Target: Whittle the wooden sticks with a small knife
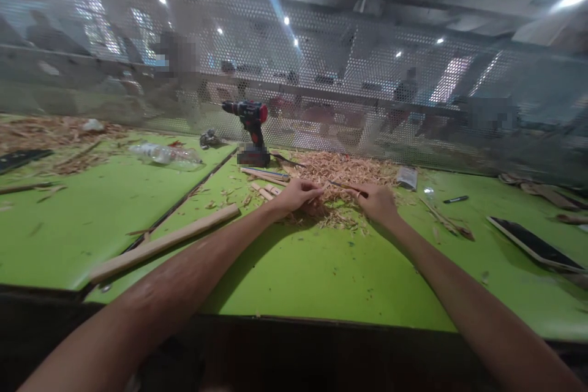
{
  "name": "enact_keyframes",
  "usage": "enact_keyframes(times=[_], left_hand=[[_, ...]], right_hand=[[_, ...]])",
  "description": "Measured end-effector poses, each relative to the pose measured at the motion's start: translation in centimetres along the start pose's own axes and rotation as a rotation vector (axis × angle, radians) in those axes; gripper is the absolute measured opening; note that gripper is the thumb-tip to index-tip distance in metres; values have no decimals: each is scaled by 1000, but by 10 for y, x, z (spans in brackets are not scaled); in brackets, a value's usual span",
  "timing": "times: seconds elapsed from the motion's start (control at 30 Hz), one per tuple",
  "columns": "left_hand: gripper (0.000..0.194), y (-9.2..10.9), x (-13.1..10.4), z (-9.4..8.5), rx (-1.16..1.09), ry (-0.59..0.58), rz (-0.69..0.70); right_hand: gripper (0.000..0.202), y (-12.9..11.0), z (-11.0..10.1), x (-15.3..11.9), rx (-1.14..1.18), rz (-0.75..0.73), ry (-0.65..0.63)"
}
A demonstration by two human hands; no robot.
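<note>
Shavings [349, 168] are lying heaped on the green bench [312, 275], and the right hand [379, 203] is gripping a slim tool [339, 184] over them, its tip pointing toward the left hand [296, 196]. The left fingers are pinching together; what they may be holding is too small to tell. With the tip sitting so near, a slip or a shifting grip could be nicking those fingertips, while loose curls could be hiding small pieces.

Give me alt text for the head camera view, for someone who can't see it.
A person's right hand holds a thin tool close to their left hand, over pale wood shavings on a green table. A cordless drill stands behind; a long wooden strip lies at left.
</note>
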State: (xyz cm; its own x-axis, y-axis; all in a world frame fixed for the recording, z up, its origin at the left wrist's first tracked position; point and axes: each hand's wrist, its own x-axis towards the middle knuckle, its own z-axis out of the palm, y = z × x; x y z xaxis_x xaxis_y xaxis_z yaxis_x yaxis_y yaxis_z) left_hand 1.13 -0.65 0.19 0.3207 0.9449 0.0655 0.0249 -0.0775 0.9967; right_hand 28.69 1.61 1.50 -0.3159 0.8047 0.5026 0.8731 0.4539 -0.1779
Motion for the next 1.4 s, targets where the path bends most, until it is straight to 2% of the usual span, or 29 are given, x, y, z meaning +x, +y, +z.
enact_keyframes(times=[0.13, 0.3, 0.43, 0.63, 0.77, 0.93, 1.07, 1.23, 1.4], left_hand=[[31, 1, 0, 1, 20, 14, 1], [35, 0, 1, 0, 42, 4, 10], [39, -5, 4, -1, 37, -6, 22], [49, -13, 10, -1, 27, -9, 36], [48, -15, 11, -3, 24, 2, 33], [48, -20, 12, -8, 80, -20, 105], [45, -20, 13, -8, 83, -31, 130], [35, -16, 10, -5, 89, -15, 124], [37, -11, 6, -6, 93, -43, 129]], right_hand=[[28, 0, -2, 0, -48, 28, 1], [32, -4, -3, -1, -28, 24, -1], [28, 0, -2, -1, 13, 35, 14], [36, 32, -9, 6, 29, 218, 183], [50, 36, -12, 8, 102, 171, 242], [53, 5, -3, -1, 251, 8, 69], [44, -19, 6, -9, 292, -71, -77], [35, -27, 10, -11, 221, -123, -105], [42, -21, 9, -9, 180, -98, -101]])
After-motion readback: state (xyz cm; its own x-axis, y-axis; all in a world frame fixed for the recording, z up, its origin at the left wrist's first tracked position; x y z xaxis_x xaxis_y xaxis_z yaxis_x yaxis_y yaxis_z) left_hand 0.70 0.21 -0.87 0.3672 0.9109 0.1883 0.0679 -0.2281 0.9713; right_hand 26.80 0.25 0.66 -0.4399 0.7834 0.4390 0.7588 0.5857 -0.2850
